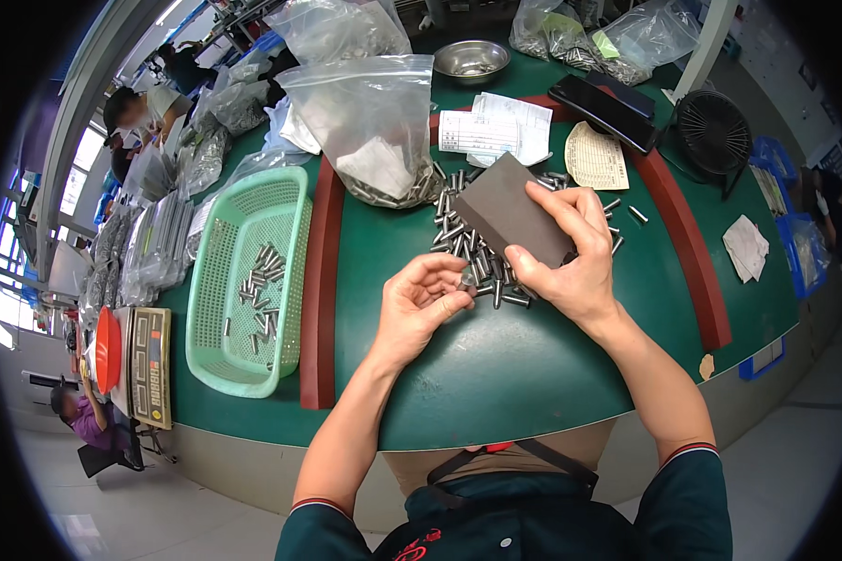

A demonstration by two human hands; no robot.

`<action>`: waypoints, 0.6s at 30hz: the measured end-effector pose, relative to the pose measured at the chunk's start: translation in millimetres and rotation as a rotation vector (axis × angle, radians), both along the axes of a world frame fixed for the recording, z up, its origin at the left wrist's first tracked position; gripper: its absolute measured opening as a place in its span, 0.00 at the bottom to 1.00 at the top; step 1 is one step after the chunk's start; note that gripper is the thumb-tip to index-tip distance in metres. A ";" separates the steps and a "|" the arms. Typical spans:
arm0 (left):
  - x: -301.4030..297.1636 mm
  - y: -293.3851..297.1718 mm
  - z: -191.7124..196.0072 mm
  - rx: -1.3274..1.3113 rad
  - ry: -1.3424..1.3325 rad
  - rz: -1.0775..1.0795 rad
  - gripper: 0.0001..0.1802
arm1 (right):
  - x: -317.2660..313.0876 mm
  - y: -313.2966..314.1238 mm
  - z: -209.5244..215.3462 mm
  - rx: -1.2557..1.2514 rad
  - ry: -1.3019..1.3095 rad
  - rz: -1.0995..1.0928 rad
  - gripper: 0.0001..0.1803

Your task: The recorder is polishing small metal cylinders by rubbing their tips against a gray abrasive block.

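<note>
My right hand (575, 252) grips a dark grey-brown rectangular block (513, 208), thumb on the near edge and fingers over the far right side. Close by on the left, my left hand (423, 297) is closed, pinching a small metal pin (468, 280) between thumb and fingertips. Beneath and around the block lies a loose pile of short metal pins (454, 234) on the green table. To the left, a pale green plastic basket (198, 318) holds several more pins (264, 266).
Dark red strips (319, 290) border the work area. A zip bag of pins (370, 122), a steel bowl (471, 62), papers (496, 129), a black phone (603, 112) and a small fan (713, 131) stand toward the back. A scale (150, 365) sits left. Other people work farther off.
</note>
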State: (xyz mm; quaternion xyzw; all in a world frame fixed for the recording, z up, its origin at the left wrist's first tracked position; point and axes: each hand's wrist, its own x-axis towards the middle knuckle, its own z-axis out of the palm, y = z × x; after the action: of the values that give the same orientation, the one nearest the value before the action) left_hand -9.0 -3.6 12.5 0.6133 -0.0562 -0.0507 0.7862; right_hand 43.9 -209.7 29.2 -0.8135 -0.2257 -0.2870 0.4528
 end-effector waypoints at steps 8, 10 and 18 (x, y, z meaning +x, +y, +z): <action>-13.7 0.3 -16.4 -0.181 0.211 0.097 0.14 | -32.5 19.0 15.9 -0.140 -0.283 0.400 0.37; -3.2 12.1 -11.6 0.132 -0.011 -0.099 0.08 | -11.6 15.0 10.1 -0.046 -0.221 0.160 0.36; -9.6 -1.0 -19.7 0.092 0.081 0.087 0.18 | -26.5 16.6 14.4 -0.174 -0.309 0.310 0.38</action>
State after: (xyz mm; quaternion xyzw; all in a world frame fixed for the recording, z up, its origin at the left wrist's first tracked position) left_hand -18.6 -4.7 -7.2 0.6482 0.0048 -0.0439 0.7602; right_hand 17.4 -193.1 43.6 -0.7514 -0.4386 -0.3145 0.3797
